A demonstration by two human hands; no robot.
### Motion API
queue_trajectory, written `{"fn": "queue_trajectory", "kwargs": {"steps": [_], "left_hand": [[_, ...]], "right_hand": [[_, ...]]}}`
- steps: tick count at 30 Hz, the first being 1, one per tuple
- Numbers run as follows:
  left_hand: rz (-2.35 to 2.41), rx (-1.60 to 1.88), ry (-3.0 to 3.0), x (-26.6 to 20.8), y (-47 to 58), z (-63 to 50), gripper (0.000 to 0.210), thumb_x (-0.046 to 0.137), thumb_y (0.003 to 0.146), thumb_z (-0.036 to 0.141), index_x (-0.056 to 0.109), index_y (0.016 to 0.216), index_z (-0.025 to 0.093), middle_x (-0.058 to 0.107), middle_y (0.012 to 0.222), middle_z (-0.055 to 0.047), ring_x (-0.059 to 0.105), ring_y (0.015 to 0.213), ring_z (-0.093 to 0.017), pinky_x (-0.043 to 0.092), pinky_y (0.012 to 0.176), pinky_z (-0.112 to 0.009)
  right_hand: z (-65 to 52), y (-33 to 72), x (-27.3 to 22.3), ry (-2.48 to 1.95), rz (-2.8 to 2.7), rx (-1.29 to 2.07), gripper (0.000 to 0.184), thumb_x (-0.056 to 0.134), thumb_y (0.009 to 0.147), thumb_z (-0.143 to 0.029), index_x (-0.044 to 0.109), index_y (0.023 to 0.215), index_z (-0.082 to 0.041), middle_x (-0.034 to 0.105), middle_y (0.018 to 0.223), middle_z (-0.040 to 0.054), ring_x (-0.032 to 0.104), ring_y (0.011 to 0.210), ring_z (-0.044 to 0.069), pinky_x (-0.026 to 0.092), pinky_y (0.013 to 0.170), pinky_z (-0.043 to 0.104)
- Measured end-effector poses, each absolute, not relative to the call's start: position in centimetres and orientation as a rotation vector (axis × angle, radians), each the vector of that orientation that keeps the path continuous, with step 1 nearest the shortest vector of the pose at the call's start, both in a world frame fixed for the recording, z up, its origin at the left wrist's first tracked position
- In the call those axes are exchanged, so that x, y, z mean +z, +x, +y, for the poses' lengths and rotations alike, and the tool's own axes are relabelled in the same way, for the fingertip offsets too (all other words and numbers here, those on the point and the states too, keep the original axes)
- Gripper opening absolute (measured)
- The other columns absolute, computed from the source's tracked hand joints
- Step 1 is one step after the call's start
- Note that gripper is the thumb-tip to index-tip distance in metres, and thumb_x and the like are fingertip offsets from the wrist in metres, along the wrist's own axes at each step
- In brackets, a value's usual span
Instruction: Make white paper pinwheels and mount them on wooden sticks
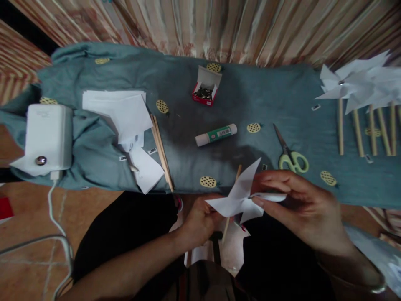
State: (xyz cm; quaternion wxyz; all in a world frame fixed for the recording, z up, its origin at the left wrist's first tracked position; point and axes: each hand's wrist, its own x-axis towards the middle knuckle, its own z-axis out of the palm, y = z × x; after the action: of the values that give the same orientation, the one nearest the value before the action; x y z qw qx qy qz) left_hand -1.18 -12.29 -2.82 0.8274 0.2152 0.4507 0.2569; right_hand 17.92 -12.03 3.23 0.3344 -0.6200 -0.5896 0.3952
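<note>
A white paper pinwheel [236,197] on a thin wooden stick [226,230] is held over my lap, just off the table's near edge. My left hand [202,219] is closed behind the pinwheel's left side, around the stick; the blades partly hide its fingers. With thumb and fingers, my right hand [294,205] pinches the pinwheel near its centre and right blade. Green-handled scissors [291,156] lie just beyond my right hand. A glue stick [216,134] with a green label rests on the cloth further back.
A blue-green pineapple-print cloth [188,163] covers the table. An open red box of metal pins [205,90] stands at the back. On the left are paper sheets [125,108], wooden sticks [161,152] and a white power bank [48,136] with a cable. Finished pinwheels [354,81] lie at right.
</note>
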Motion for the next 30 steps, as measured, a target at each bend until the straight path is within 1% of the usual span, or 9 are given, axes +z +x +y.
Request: {"fn": "queue_trajectory", "kwargs": {"steps": [2,5,7,9,13,18,23,25,30], "left_hand": [[0.930,0.535,0.499,-2.8,-1.1,-12.2,0.031,0.085,0.060,0.043,0.073,0.068,0.015,0.070,0.071,-0.001,0.060,0.071,-0.014,0.048,0.074,-0.024],[0.913,0.505,0.599,-2.8,-1.0,-12.1,0.025,0.078,0.070,0.041,0.075,0.073,0.016,0.073,0.078,-0.003,0.063,0.080,-0.017,0.048,0.083,-0.028],[0.929,0.508,0.662,-2.8,-1.1,-11.9,0.023,0.076,0.073,0.038,0.077,0.078,0.016,0.075,0.084,-0.004,0.065,0.086,-0.020,0.048,0.089,-0.031],[0.937,0.507,0.729,-2.7,-1.1,-11.7,0.022,0.074,0.074,0.038,0.077,0.078,0.017,0.076,0.087,-0.005,0.066,0.090,-0.022,0.048,0.092,-0.032],[0.926,0.491,0.777,-2.4,-0.9,-11.4,0.022,0.074,0.074,0.041,0.079,0.074,0.019,0.076,0.085,-0.005,0.067,0.093,-0.023,0.048,0.095,-0.034],[0.906,0.448,0.674,-2.6,-0.8,-11.9,0.022,0.076,0.074,0.041,0.080,0.076,0.020,0.077,0.086,-0.006,0.068,0.096,-0.023,0.047,0.099,-0.035],[0.885,0.434,0.684,-3.0,-0.9,-12.3,0.022,0.074,0.077,0.040,0.081,0.086,0.020,0.077,0.092,-0.006,0.067,0.102,-0.024,0.047,0.101,-0.034],[0.881,0.423,0.692,-2.9,-0.9,-12.2,0.023,0.073,0.078,0.040,0.081,0.087,0.020,0.078,0.092,-0.006,0.067,0.104,-0.025,0.046,0.102,-0.036],[0.869,0.397,0.635,-2.5,-0.8,-12.0,0.027,0.075,0.076,0.042,0.081,0.091,0.021,0.078,0.090,-0.006,0.068,0.099,-0.025,0.047,0.101,-0.037]], "right_hand": [[-13.0,17.6,3.0,-1.653,-1.675,0.854,0.031,0.071,0.081,-0.020,0.065,0.109,-0.029,0.076,0.101,-0.0002,0.074,0.091,0.018,0.061,0.080,0.028],[-13.7,17.3,2.6,-1.561,-1.852,0.679,0.040,0.065,0.083,-0.016,0.060,0.120,-0.031,0.077,0.102,0.0000,0.074,0.091,0.021,0.061,0.082,0.032],[-13.7,17.3,2.6,-1.503,-1.916,0.592,0.045,0.063,0.085,-0.016,0.056,0.126,-0.033,0.077,0.103,0.0003,0.075,0.091,0.023,0.062,0.083,0.035],[-13.7,17.2,2.7,-1.513,-1.940,0.528,0.048,0.062,0.085,-0.016,0.054,0.129,-0.034,0.077,0.102,0.0002,0.075,0.090,0.025,0.062,0.083,0.037],[-13.6,17.2,3.0,-1.589,-1.891,0.481,0.047,0.062,0.085,-0.019,0.054,0.129,-0.034,0.078,0.100,0.0003,0.076,0.089,0.027,0.061,0.086,0.039],[-13.2,17.1,3.2,-1.566,-1.893,0.516,0.049,0.058,0.085,-0.016,0.051,0.131,-0.034,0.078,0.101,-0.0003,0.075,0.090,0.025,0.061,0.084,0.037],[-12.9,17.1,3.2,-1.563,-1.881,0.470,0.054,0.059,0.084,-0.013,0.050,0.133,-0.034,0.078,0.099,-0.0014,0.076,0.088,0.023,0.061,0.083,0.034],[-12.9,17.0,3.1,-1.563,-1.878,0.450,0.056,0.060,0.084,-0.013,0.049,0.134,-0.034,0.078,0.099,-0.0013,0.076,0.087,0.024,0.062,0.082,0.034],[-13.0,17.0,3.0,-1.598,-1.875,0.410,0.056,0.061,0.084,-0.015,0.048,0.134,-0.035,0.078,0.101,-0.0013,0.076,0.086,0.025,0.062,0.082,0.036]]}}
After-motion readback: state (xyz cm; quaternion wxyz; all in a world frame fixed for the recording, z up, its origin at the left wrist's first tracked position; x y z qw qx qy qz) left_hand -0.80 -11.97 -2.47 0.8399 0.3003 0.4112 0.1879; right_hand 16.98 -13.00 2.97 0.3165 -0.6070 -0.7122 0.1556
